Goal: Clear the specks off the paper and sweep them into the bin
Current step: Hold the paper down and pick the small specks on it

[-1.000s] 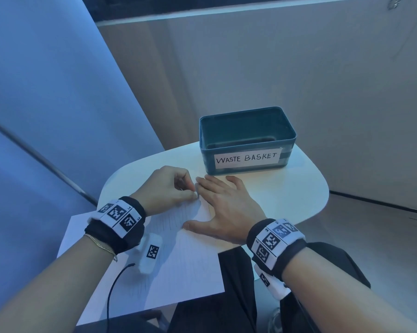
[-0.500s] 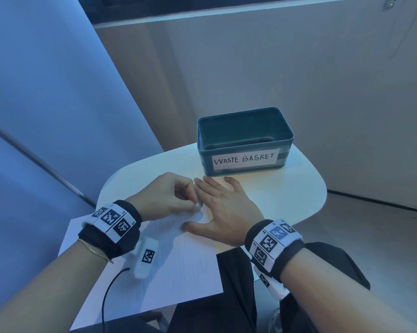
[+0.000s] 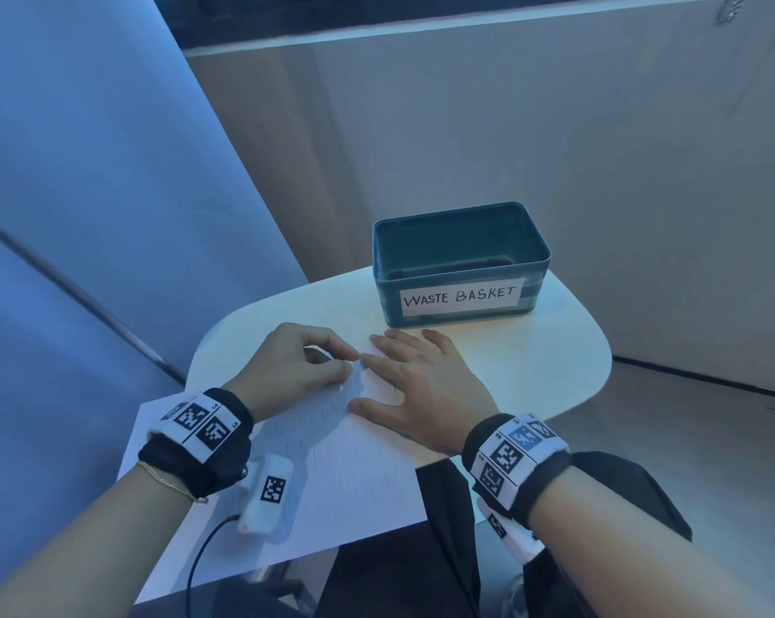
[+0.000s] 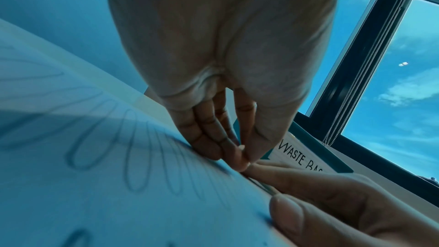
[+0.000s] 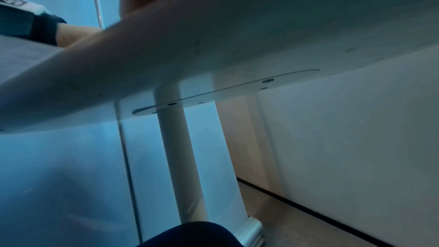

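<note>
A white paper (image 3: 354,475) with faint pencil loops lies on the white table (image 3: 532,363), and its near end hangs over the table's edge. My left hand (image 3: 352,356) is curled at the paper's far end. In the left wrist view its fingertips (image 4: 242,159) bunch against the thumb and touch the paper (image 4: 106,166); no speck shows between them. My right hand (image 3: 403,376) lies flat on the paper, fingers straight, its forefinger beside the left fingertips. The teal bin (image 3: 541,260) labelled WASTE BASKET stands just beyond both hands. Its inside looks dark.
The table is small and rounded, with a drop to the floor on the right and near sides. A blue wall panel (image 3: 109,216) stands close on the left. The right wrist view shows only the table's underside (image 5: 237,35) and its leg (image 5: 180,157).
The view has shifted slightly. Both hands stay at the same spot on the paper's far end, the left still curled, the right still flat.
</note>
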